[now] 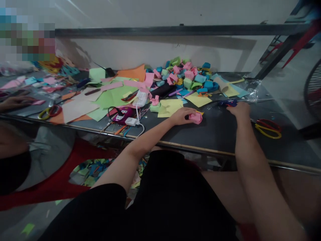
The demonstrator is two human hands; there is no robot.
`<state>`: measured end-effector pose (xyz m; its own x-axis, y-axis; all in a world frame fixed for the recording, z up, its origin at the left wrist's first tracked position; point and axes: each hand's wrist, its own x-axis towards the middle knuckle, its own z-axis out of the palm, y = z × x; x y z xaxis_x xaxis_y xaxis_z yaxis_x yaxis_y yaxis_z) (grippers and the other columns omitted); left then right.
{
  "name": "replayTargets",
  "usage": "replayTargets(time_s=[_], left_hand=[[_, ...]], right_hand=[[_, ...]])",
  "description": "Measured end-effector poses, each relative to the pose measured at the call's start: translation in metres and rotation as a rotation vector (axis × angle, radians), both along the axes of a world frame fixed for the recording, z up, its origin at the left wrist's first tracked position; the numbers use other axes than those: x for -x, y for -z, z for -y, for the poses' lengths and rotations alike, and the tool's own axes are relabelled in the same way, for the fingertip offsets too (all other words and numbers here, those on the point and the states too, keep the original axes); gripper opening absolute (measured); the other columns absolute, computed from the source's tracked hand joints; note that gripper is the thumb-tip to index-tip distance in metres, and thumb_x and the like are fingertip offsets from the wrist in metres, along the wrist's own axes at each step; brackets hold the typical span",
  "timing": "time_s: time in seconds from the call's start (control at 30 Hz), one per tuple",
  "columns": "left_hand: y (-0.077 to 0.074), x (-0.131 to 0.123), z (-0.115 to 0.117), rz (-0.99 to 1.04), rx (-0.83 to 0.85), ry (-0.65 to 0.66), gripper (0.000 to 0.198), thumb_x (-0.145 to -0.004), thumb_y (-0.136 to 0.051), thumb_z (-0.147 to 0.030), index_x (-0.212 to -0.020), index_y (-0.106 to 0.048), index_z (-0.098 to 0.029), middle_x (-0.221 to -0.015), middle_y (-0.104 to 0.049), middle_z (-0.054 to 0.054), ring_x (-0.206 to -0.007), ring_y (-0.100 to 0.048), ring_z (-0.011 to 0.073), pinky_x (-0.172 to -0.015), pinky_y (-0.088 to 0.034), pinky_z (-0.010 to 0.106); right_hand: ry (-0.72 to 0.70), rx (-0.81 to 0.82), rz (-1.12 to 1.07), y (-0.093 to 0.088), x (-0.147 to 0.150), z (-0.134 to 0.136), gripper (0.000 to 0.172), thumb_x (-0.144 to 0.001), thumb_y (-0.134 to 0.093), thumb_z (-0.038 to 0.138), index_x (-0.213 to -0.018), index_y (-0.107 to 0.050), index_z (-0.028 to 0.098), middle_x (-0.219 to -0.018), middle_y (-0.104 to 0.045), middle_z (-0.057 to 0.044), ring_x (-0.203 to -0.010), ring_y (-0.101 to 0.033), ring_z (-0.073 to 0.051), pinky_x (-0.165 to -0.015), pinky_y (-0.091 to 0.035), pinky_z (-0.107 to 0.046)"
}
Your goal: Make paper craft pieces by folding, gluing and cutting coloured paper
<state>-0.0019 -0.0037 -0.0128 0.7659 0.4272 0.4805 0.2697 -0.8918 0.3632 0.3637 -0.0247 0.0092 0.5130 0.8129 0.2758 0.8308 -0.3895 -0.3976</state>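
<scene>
My left hand (184, 116) is closed on a small pink folded-paper piece (195, 117), holding it just above the dark table top. A bit of yellow shows at the piece's upper edge. Farther right, my right hand (241, 109) has its fingers closed on a dark blue tool that looks like a glue gun (228, 102), lying with its thin end to the left. Part of the tool is hidden behind the fingers. Red-and-yellow-handled scissors (268, 129) lie to the right of my right forearm. Yellow paper (167, 107) is beside my left hand.
A heap of folded paper pieces (188, 75) lies at the back. Purple power socket (122, 114), white plugs and cable, paper sheets (107, 100) and another pair of scissors (50, 112) spread leftward. A co-worker's hand (18, 102) is at far left. A metal bar (160, 30) crosses behind.
</scene>
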Motion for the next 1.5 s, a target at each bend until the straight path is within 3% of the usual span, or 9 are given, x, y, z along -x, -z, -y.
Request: replayTargets(time_s=[0.1,0.23,0.33,0.47,0.53,0.67,0.8,1.13,1.5], left_hand=[[-0.003,0.001,0.002,0.02,0.036,-0.031,0.039,-0.088,-0.079,-0.044,-0.122,-0.073,-0.023,-0.138,-0.072,0.013,-0.126,-0.07,0.0263,-0.109,-0.056,0.046],[-0.005,0.003,0.002,0.118,0.085,-0.086,0.039,-0.086,-0.081,-0.043,-0.118,-0.076,-0.022,-0.137,-0.073,0.013,-0.126,-0.071,0.0263,-0.108,-0.057,0.044],[-0.003,0.002,-0.002,0.156,0.153,-0.153,0.04,-0.085,-0.081,-0.043,-0.117,-0.076,-0.02,-0.133,-0.075,0.013,-0.122,-0.072,0.026,-0.103,-0.059,0.042],[-0.001,-0.003,-0.009,0.177,0.397,-0.18,0.044,-0.082,-0.083,-0.045,-0.114,-0.076,-0.016,-0.112,-0.08,0.012,-0.096,-0.075,0.022,-0.085,-0.062,0.037],[0.0,-0.004,-0.01,0.184,0.455,-0.159,0.043,-0.079,-0.084,-0.045,-0.111,-0.077,-0.016,-0.11,-0.08,0.012,-0.092,-0.074,0.0211,-0.084,-0.062,0.037],[0.003,-0.004,-0.011,0.209,0.492,-0.156,0.052,-0.073,-0.088,-0.043,-0.115,-0.075,-0.015,-0.117,-0.078,0.014,-0.099,-0.073,0.0239,-0.089,-0.061,0.04],[0.003,-0.003,-0.01,0.234,0.47,-0.133,0.065,-0.072,-0.088,-0.043,-0.127,-0.068,-0.016,-0.129,-0.073,0.018,-0.113,-0.072,0.0277,-0.098,-0.06,0.044],[-0.007,-0.001,-0.003,0.227,0.499,-0.18,0.067,-0.065,-0.092,-0.036,-0.124,-0.068,-0.017,-0.131,-0.072,0.016,-0.119,-0.07,0.031,-0.101,-0.058,0.046],[-0.001,-0.001,-0.008,0.237,0.477,-0.124,0.069,-0.066,-0.093,-0.038,-0.126,-0.066,-0.019,-0.129,-0.074,0.015,-0.122,-0.071,0.0313,-0.102,-0.059,0.045]], right_hand=[[0.046,0.062,-0.065,-0.012,0.007,0.006,0.037,-0.071,-0.08,0.028,-0.102,-0.071,0.009,-0.11,-0.07,-0.029,-0.109,-0.066,-0.038,-0.099,-0.049,-0.05],[-0.057,-0.21,-0.08,-0.029,0.021,0.021,0.033,-0.08,-0.073,0.025,-0.11,-0.067,0.012,-0.122,-0.068,-0.029,-0.114,-0.063,-0.033,-0.105,-0.045,-0.046],[-0.173,-0.339,-0.099,-0.034,0.036,0.024,0.027,-0.079,-0.072,0.027,-0.103,-0.068,0.015,-0.115,-0.071,-0.021,-0.106,-0.064,-0.028,-0.1,-0.047,-0.041],[-0.42,-0.339,-0.284,-0.031,0.06,0.022,0.029,-0.076,-0.075,0.041,-0.094,-0.067,0.019,-0.094,-0.071,-0.01,-0.085,-0.061,-0.022,-0.081,-0.051,-0.035],[-0.467,-0.346,-0.224,-0.028,0.07,0.022,0.033,-0.074,-0.076,0.043,-0.093,-0.066,0.019,-0.095,-0.071,-0.011,-0.087,-0.063,-0.024,-0.082,-0.052,-0.037],[-0.479,-0.331,-0.002,-0.023,0.078,0.023,0.031,-0.076,-0.076,0.038,-0.101,-0.067,0.021,-0.107,-0.072,-0.014,-0.102,-0.066,-0.031,-0.094,-0.053,-0.045],[-0.52,-0.325,0.073,-0.019,0.077,0.021,0.031,-0.081,-0.074,0.038,-0.107,-0.068,0.021,-0.109,-0.072,-0.015,-0.106,-0.067,-0.035,-0.093,-0.056,-0.05],[-0.612,-0.396,0.089,-0.015,0.085,0.019,0.031,-0.085,-0.071,0.03,-0.116,-0.071,0.023,-0.115,-0.072,-0.015,-0.114,-0.066,-0.038,-0.098,-0.055,-0.057],[-0.635,-0.407,0.098,-0.009,0.08,0.015,0.038,-0.086,-0.071,0.03,-0.123,-0.071,0.021,-0.121,-0.072,-0.016,-0.117,-0.067,-0.038,-0.103,-0.054,-0.058]])
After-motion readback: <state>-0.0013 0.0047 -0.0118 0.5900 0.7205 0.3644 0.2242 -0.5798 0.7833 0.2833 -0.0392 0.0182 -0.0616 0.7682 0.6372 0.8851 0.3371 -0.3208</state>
